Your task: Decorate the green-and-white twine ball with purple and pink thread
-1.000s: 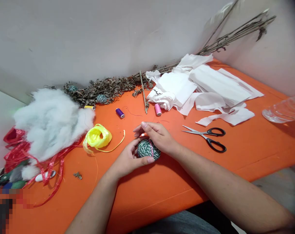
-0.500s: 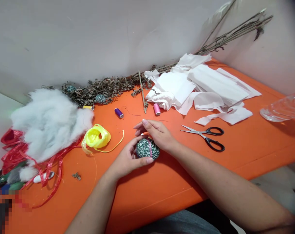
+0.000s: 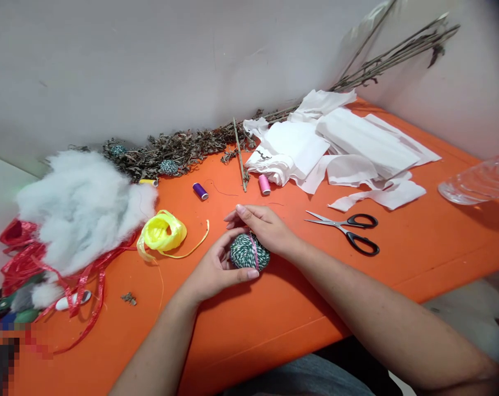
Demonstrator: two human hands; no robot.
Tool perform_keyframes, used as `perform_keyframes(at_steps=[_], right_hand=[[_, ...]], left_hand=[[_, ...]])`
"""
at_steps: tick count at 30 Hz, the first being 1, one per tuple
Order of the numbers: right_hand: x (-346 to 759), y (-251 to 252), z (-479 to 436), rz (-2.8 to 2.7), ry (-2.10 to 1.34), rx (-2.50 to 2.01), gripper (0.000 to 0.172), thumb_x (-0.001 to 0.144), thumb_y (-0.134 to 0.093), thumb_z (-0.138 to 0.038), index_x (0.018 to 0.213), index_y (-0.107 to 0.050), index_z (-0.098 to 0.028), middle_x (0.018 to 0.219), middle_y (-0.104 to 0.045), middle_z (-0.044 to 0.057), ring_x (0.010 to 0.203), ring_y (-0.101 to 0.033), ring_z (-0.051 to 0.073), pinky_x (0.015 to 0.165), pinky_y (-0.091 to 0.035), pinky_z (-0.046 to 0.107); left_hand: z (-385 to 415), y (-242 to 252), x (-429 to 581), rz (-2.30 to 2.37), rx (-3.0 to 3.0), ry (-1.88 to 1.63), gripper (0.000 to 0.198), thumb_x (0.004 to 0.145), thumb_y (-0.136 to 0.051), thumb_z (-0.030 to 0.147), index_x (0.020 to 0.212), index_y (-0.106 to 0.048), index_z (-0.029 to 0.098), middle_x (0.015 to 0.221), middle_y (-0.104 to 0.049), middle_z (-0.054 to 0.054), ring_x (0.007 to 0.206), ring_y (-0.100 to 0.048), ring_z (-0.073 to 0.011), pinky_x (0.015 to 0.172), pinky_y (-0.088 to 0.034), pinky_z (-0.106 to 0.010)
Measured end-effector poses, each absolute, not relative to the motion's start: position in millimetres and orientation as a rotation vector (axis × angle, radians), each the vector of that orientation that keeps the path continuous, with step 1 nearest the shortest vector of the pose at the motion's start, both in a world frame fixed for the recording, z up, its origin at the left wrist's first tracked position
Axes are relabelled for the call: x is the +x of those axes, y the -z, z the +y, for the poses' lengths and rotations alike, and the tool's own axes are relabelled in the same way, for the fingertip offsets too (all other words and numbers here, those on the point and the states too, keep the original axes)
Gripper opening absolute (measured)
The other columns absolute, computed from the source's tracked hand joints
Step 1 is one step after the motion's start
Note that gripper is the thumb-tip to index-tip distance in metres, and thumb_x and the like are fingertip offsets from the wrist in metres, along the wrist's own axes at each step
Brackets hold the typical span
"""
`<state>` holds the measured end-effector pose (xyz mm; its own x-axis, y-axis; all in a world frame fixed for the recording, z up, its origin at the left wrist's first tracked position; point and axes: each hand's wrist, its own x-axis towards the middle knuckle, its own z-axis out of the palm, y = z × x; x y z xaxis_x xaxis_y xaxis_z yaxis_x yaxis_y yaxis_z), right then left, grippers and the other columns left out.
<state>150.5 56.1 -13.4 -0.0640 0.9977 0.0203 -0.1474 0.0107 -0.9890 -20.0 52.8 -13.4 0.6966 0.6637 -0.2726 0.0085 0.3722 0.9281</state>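
Observation:
A ball of green-and-white twine [image 3: 243, 252] sits on the orange table [image 3: 315, 286], cupped by my left hand [image 3: 216, 267] from the near side. My right hand [image 3: 266, 228] rests over its top, fingers pinched together. A pink thread [image 3: 254, 252] runs across the ball and up under my right hand. Its end is hidden by my fingers. A pink thread spool [image 3: 264, 185] stands a little beyond my right fingers, and a purple thread spool [image 3: 200, 191] lies further left.
Black-handled scissors [image 3: 348, 231] lie to the right, below white cloth strips [image 3: 332, 146]. On the left are yellow raffia [image 3: 161, 234], white stuffing [image 3: 82, 212] and red ribbon [image 3: 27, 264]. Dried plant stems [image 3: 171, 157] line the wall. A clear plastic container [image 3: 478, 181] stands at far right.
Both hands stay on the ball, with my right fingers shifting slightly. The whole view drifts a little to the left and upward.

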Motion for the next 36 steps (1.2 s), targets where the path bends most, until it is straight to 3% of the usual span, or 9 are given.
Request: perform_keyframes(at_steps=[5, 11, 15, 21, 29, 36], right_hand=[[147.7, 14.3, 54.9, -1.124, -1.358, -1.025, 0.050, 0.089, -0.055, -0.062, 0.089, -0.073, -0.016, 0.087, -0.073, 0.007, 0.082, -0.068, 0.018, 0.080, -0.054, 0.033], [147.0, 13.2, 52.2, -1.188, -1.345, -1.018, 0.051, 0.090, -0.053, -0.062, 0.093, -0.074, -0.016, 0.090, -0.073, 0.007, 0.085, -0.068, 0.018, 0.082, -0.054, 0.034], [150.0, 9.0, 52.8, -1.191, -1.333, -1.011, 0.051, 0.090, -0.053, -0.062, 0.091, -0.074, -0.016, 0.090, -0.073, 0.008, 0.088, -0.068, 0.018, 0.085, -0.053, 0.034], [154.4, 5.3, 54.6, -1.185, -1.378, -0.997, 0.051, 0.090, -0.053, -0.062, 0.092, -0.074, -0.015, 0.090, -0.073, 0.008, 0.086, -0.068, 0.018, 0.086, -0.053, 0.035], [154.7, 3.8, 53.1, -1.258, -1.358, -1.005, 0.050, 0.092, -0.052, -0.059, 0.095, -0.075, -0.015, 0.090, -0.073, 0.008, 0.086, -0.066, 0.018, 0.083, -0.053, 0.034], [154.3, 5.7, 54.1, -1.229, -1.354, -1.012, 0.052, 0.092, -0.051, -0.061, 0.095, -0.075, -0.015, 0.088, -0.071, 0.008, 0.085, -0.065, 0.018, 0.082, -0.052, 0.035]], left_hand=[[53.8, 12.2, -20.2, 0.691, 1.129, -0.484, 0.083, 0.065, -0.086, 0.021, 0.137, -0.045, 0.027, 0.145, -0.049, -0.011, 0.133, -0.048, -0.0306, 0.107, -0.043, -0.041], [54.7, 8.9, -16.7, 0.758, 1.133, -0.505, 0.064, 0.072, -0.082, 0.033, 0.127, -0.054, 0.021, 0.133, -0.058, -0.012, 0.125, -0.054, -0.0308, 0.104, -0.045, -0.043], [54.1, 9.2, -17.2, 0.735, 1.131, -0.523, 0.060, 0.071, -0.083, 0.030, 0.124, -0.056, 0.022, 0.133, -0.058, -0.010, 0.124, -0.054, -0.0289, 0.104, -0.045, -0.041], [54.4, 9.3, -21.7, 0.684, 1.078, -0.448, 0.074, 0.067, -0.085, 0.021, 0.131, -0.048, 0.026, 0.133, -0.056, -0.010, 0.121, -0.056, -0.0268, 0.100, -0.046, -0.039], [55.5, 10.2, -24.1, 0.672, 1.127, -0.429, 0.061, 0.070, -0.083, 0.032, 0.121, -0.053, 0.023, 0.113, -0.063, -0.007, 0.101, -0.062, -0.0208, 0.086, -0.050, -0.030], [52.9, 9.9, -25.3, 0.683, 1.080, -0.371, 0.061, 0.066, -0.086, 0.025, 0.119, -0.056, 0.024, 0.116, -0.062, -0.006, 0.101, -0.062, -0.0192, 0.084, -0.051, -0.028]])
